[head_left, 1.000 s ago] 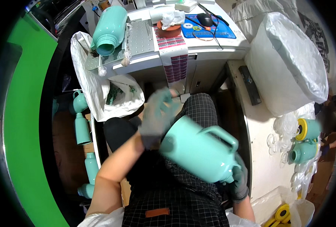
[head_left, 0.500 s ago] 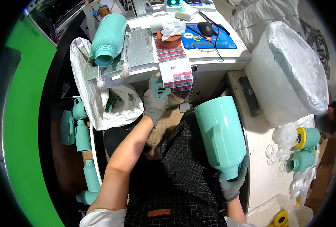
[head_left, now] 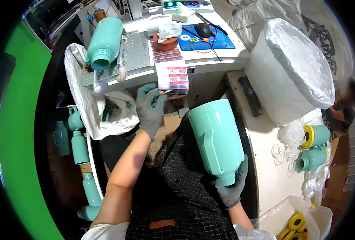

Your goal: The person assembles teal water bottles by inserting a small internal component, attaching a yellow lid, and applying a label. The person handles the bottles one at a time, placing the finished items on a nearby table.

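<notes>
My right hand [head_left: 232,188], in a grey glove, grips the narrow neck of a large mint-green jug [head_left: 217,134]. The jug lies over my lap, wide end away from me, handle on its left side. My left hand [head_left: 150,106], gloved with a fingertip bare, pinches a small sticker [head_left: 167,91] at the lower end of a hanging strip of labels [head_left: 172,74]. This strip, printed red and white, runs over the desk edge from beneath a round brown weight [head_left: 164,42].
Another mint jug [head_left: 105,42] lies on a perforated metal plate [head_left: 137,54]. Below left, several jugs [head_left: 80,147] stand near a white sack [head_left: 115,126]. Right, a big white bag [head_left: 287,76] stands on a bench [head_left: 267,176] with clear rings and jugs. A person [head_left: 343,108] is beyond.
The view has shifted, moving the desk leftward in the picture. My left fingers have closed on a sticker at the strip's lower end. The right hand still holds the jug.
</notes>
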`<state>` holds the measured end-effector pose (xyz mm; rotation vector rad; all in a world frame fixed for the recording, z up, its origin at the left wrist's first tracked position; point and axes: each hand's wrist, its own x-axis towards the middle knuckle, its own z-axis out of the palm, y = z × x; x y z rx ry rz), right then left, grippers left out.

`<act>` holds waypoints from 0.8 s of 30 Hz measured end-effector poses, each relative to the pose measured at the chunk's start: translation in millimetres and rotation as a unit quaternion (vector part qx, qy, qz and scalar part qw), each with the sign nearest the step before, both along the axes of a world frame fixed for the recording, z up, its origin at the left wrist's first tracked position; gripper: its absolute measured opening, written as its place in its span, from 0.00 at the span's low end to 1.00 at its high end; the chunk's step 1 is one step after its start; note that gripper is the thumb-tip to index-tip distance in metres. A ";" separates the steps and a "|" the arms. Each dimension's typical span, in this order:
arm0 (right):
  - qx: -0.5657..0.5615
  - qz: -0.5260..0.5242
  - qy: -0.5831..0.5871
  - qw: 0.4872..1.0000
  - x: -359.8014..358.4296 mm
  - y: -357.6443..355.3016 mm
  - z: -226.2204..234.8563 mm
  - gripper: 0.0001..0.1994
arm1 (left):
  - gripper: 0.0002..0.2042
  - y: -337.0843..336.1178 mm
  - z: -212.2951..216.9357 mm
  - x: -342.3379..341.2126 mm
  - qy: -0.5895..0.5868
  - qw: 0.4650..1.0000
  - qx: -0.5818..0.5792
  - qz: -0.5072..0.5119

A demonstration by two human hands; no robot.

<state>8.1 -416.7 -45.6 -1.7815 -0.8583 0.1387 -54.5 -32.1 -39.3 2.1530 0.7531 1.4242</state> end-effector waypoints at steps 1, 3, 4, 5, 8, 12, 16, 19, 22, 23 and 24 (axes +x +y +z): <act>-0.004 -0.003 -0.011 1.000 0.4 -2.1 0.6 0.54 | 0.09 -23.4 -0.2 -2.0 -0.064 0.992 -0.110 -0.016; -0.005 -0.004 -0.027 1.000 -2.6 -1.9 -0.7 0.54 | 0.06 -55.4 6.2 -13.2 -0.128 0.880 -0.438 -0.131; -0.007 -0.003 -0.023 1.000 -3.6 -3.0 -3.0 0.55 | 0.04 -72.0 20.4 -17.7 -0.142 0.809 -0.544 -0.171; -0.010 -0.005 -0.026 1.000 -5.3 -3.8 -4.6 0.55 | 0.03 -88.3 36.3 -19.9 -0.156 0.723 -0.640 -0.209; -0.016 -0.007 -0.067 0.998 -6.7 -3.5 -6.8 0.55 | 0.08 -108.4 45.2 -23.5 -0.111 0.702 -0.642 -0.287; -0.025 -0.010 -0.144 0.989 -5.1 -4.8 -13.2 0.55 | 0.09 -111.1 44.0 -22.5 -0.116 0.685 -0.639 -0.331; -0.028 -0.008 -0.179 0.984 -6.4 -3.4 -12.2 0.54 | 0.10 -115.9 49.6 -18.6 -0.105 0.697 -0.643 -0.300; -0.076 -0.001 -0.226 0.971 -11.0 -0.1 0.0 0.54 | 0.07 -112.0 62.3 -17.2 0.001 0.737 -0.642 -0.211; -0.070 -0.001 -0.132 0.989 -9.5 -2.3 6.6 0.56 | 0.12 -87.8 24.6 -36.7 0.175 0.846 -0.481 -0.151; -0.005 -0.017 0.021 1.000 -11.4 -4.7 2.6 0.58 | 0.13 -71.7 10.4 -44.6 0.265 0.877 -0.382 -0.122; 0.017 -0.028 0.072 0.997 -8.8 0.4 13.1 0.56 | 0.14 -51.0 -5.5 -56.7 0.259 0.884 -0.380 -0.084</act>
